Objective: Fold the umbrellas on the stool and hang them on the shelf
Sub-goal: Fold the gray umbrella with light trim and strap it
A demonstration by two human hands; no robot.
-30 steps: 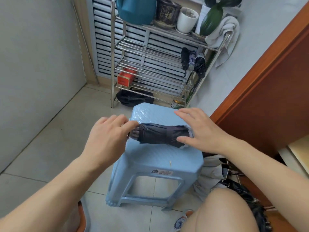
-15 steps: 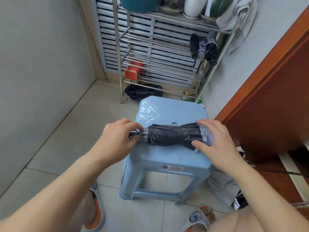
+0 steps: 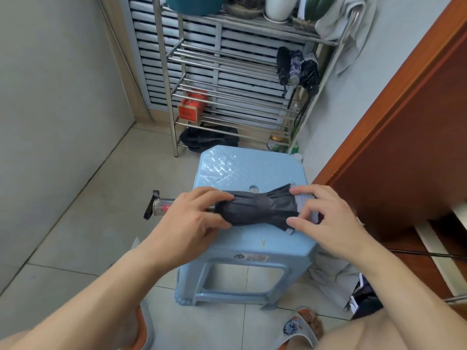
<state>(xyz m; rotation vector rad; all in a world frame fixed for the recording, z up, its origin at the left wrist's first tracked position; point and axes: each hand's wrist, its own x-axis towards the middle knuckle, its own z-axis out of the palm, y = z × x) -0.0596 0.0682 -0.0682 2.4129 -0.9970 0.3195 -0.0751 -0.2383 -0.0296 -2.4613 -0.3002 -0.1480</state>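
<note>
Am keeping dark grey folded fabric umbrella point(image 3: 255, 210) lying across pale blue plastic stool point(image 3: 249, 170), so seat supports rolling. Left hand point(image 3: 192, 218) gripping handle end, steadying. Right hand point(image 3: 326, 218) pinching canopy edge, gathering pleats.

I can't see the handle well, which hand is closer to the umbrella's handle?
Left. The left hand grips the umbrella right beside the handle; the right hand pinches the canopy's far end.
</note>
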